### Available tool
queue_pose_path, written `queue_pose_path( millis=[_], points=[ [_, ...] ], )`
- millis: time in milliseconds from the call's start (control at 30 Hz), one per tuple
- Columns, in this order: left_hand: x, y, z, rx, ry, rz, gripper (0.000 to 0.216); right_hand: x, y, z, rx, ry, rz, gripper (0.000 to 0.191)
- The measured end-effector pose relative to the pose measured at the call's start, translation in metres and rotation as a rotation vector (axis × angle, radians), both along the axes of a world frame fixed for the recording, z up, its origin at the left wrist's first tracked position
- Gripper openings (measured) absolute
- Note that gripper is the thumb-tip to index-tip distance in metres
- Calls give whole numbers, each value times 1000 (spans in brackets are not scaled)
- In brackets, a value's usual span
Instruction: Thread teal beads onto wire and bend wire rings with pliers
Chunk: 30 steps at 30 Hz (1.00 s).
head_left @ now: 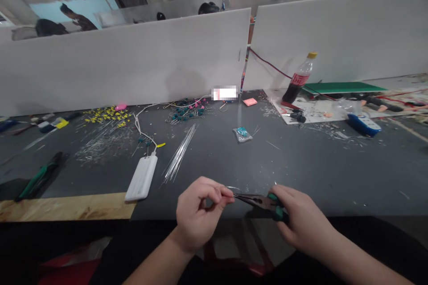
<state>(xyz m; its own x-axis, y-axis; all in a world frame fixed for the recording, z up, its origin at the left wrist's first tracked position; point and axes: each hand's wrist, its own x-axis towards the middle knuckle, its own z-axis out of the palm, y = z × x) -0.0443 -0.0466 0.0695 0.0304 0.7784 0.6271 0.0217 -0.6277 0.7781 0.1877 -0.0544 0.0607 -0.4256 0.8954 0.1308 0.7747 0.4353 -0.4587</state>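
Note:
My right hand (302, 209) is wrapped round the green handles of a pair of needle-nose pliers (262, 201), whose tips point left. At those tips, my left hand (202, 209) pinches a thin wire (233, 188) between thumb and forefinger. A curved length of this wire shows just above the plier jaws; its end is too small to make out. Both hands are above the front edge of the dark table (207, 160). A bundle of straight wires (180, 153) lies beyond my left hand. Past the pliers is a small plastic bag (242, 134) with teal pieces.
A white power bank (142, 178) with a cable lies left, near green-handled pliers (38, 177). Behind are yellow-headed pieces (109, 116) and teal ones (185, 112). A cola bottle (297, 81) and a blue-and-white device (364, 124) stand right. A white partition (133, 64) closes the back.

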Motion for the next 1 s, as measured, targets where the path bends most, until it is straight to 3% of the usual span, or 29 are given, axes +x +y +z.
queue_pose_path(
  millis=[167, 267, 500, 733, 1000],
  points=[
    [-2, -10, -1, 250, 305, 240, 36, -11, -9, 3, -329, 215, 82, 21],
    [0, -9, -3, 227, 271, 274, 35, -15, -10, 0, -407, 275, 101, 22],
    [11, -5, -5, -170, -82, 125, 26, -10, -1, -10, -79, 151, -19, 27],
    [13, -9, -6, -174, -137, 99, 25, -8, -1, -14, 59, 102, -53, 31],
    [19, -9, -1, -285, -239, 100, 24, -5, 3, -16, 192, 55, -63, 27]
  ],
)
